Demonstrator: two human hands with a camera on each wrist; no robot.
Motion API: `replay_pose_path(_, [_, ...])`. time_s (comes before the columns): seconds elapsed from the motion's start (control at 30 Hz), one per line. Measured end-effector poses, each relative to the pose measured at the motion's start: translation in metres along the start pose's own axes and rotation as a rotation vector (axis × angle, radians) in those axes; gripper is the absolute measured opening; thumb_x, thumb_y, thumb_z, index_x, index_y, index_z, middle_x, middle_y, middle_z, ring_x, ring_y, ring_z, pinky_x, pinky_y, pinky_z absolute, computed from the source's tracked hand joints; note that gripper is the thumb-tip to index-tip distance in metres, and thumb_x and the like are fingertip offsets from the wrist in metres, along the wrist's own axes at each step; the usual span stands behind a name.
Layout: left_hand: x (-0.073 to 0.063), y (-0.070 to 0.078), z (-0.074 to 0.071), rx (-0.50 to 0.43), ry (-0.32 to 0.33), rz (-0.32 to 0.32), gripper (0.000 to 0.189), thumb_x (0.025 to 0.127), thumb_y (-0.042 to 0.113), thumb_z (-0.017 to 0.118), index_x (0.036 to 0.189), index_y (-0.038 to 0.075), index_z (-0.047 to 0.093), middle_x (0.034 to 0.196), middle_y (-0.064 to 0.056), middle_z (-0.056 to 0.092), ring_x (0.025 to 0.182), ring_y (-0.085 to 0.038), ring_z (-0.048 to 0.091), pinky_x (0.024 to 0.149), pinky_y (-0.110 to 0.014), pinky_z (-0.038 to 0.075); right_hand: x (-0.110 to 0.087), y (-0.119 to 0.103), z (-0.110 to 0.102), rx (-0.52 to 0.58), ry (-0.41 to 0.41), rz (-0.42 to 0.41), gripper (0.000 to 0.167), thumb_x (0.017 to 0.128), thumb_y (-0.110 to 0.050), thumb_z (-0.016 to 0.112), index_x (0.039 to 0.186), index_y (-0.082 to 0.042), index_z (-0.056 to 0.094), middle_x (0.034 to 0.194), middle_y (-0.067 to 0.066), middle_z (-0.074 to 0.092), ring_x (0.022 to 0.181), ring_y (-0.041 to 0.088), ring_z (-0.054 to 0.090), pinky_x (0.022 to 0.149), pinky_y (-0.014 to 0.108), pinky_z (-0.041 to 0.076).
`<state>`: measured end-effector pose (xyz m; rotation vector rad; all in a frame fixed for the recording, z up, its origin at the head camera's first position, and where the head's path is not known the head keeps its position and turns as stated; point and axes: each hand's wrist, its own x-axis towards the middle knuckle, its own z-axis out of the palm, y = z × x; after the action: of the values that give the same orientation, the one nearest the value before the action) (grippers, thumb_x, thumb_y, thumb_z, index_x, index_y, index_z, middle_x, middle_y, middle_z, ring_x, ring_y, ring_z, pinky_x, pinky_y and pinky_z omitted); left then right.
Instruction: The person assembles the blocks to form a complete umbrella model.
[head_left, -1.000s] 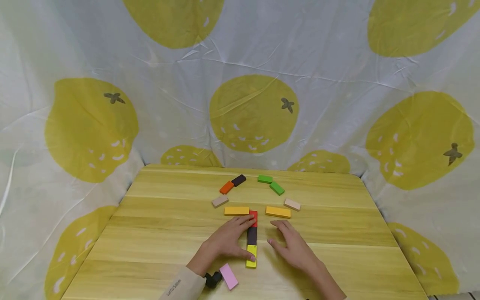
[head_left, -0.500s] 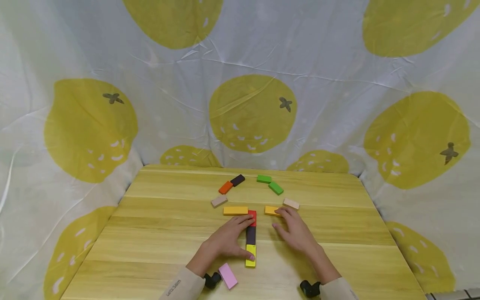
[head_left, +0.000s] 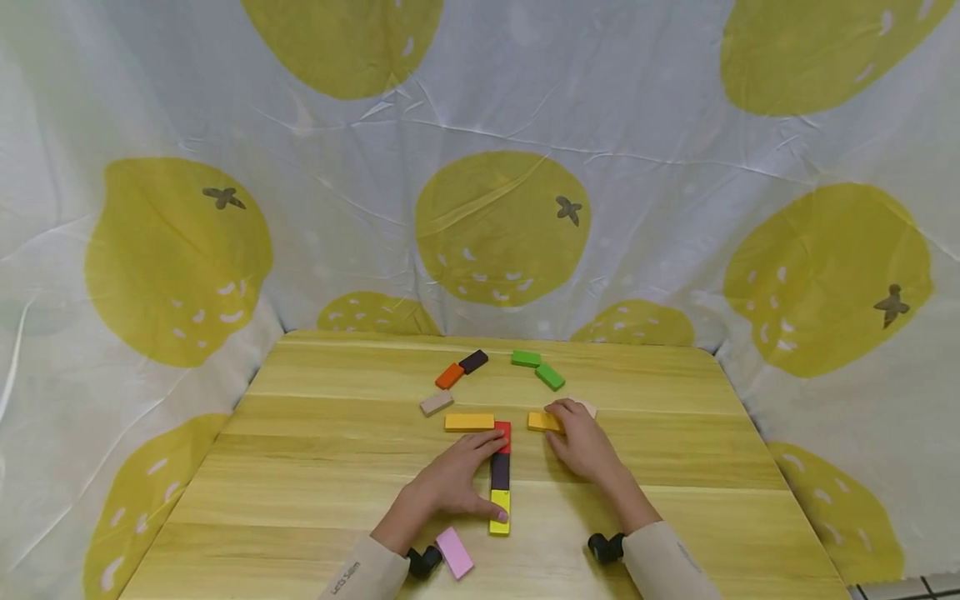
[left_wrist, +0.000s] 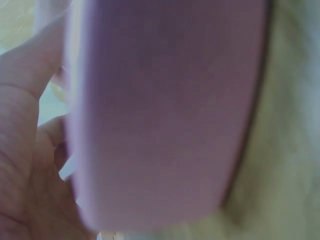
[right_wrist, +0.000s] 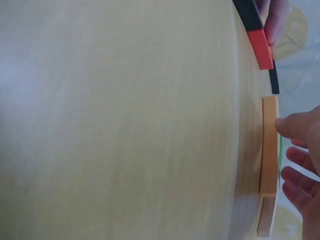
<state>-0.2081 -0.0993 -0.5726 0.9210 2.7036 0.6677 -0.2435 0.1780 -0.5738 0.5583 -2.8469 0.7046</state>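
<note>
White fruit-print cloth [head_left: 652, 250] hangs behind the wooden table [head_left: 315, 467] beneath both hands [head_left: 452, 477] [head_left: 585, 442].

Head view: red block [right_wrist: 260, 48], black block [head_left: 500, 472] and yellow block [head_left: 498, 501] lie flat, end to end, one straight column just below centre of frame; red uppermost, yellow lowest. Left hand [head_left: 447, 481] rests fingertips on red, thumb on yellow. Left orange block [head_left: 469, 422] flat, crosswise, its right end at red's upper left. Right orange block [right_wrist: 269, 150] lies crosswise, right of column, apart from red; right hand [head_left: 585, 442] covers its right part, thumb touching.
</note>
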Motion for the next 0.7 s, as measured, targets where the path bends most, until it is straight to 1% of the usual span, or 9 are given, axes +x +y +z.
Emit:
replay_pose_path(0.1, [0.000,0.001,-0.001,-0.001,0.002,0.000,0.113,0.070,0.077,0.079,0.161,0.025,0.038,0.169,0.008,0.029,0.154,-0.022,0.032,0.121,-0.048,0.038,0.004,0.001,0.004,-0.016,-0.019,0.022,0.038,0.095,-0.015,0.074,0.131,-0.004,0.066,0.134,0.014,0.063,0.127,0.034,0.058,0.107,0.050,0.051])
replay_pose_path(0.2, [-0.001,0.002,-0.001,-0.004,0.004,-0.001,0.113,0.070,0.077,0.079,0.161,0.025,0.038,0.169,0.008,0.029,0.154,-0.022,0.032,0.121,-0.048,0.038,0.006,0.003,0.008,-0.037,-0.013,0.031,0.036,0.096,-0.014,0.073,0.130,-0.005,0.067,0.132,0.012,0.064,0.124,0.033,0.060,0.105,0.048,0.052])
replay_pose_path(0.4, [0.000,0.001,0.000,-0.008,0.012,0.000,0.113,0.070,0.078,0.079,0.161,0.026,0.037,0.169,0.010,0.028,0.154,-0.021,0.032,0.121,-0.047,0.039,0.007,0.006,0.012,-0.070,0.034,-0.011,0.033,0.096,-0.014,0.074,0.127,-0.004,0.069,0.124,0.012,0.067,0.115,0.032,0.063,0.101,0.047,0.053])
replay_pose_path(0.53, [-0.001,0.001,0.000,-0.018,0.013,-0.001,0.113,0.069,0.078,0.079,0.161,0.028,0.036,0.169,0.011,0.027,0.154,-0.021,0.032,0.120,-0.047,0.039,0.010,0.005,0.012,-0.058,0.041,-0.030,0.032,0.095,-0.014,0.074,0.126,-0.005,0.070,0.122,0.012,0.068,0.113,0.031,0.064,0.100,0.047,0.053])
replay_pose_path(0.7, [0.000,0.000,0.001,-0.021,0.010,0.000,0.113,0.069,0.078,0.079,0.161,0.028,0.036,0.169,0.011,0.027,0.154,-0.021,0.032,0.121,-0.048,0.039,0.014,0.003,0.011,-0.029,0.024,-0.032,0.033,0.096,-0.015,0.074,0.128,-0.007,0.069,0.125,0.011,0.067,0.116,0.031,0.062,0.102,0.048,0.052])
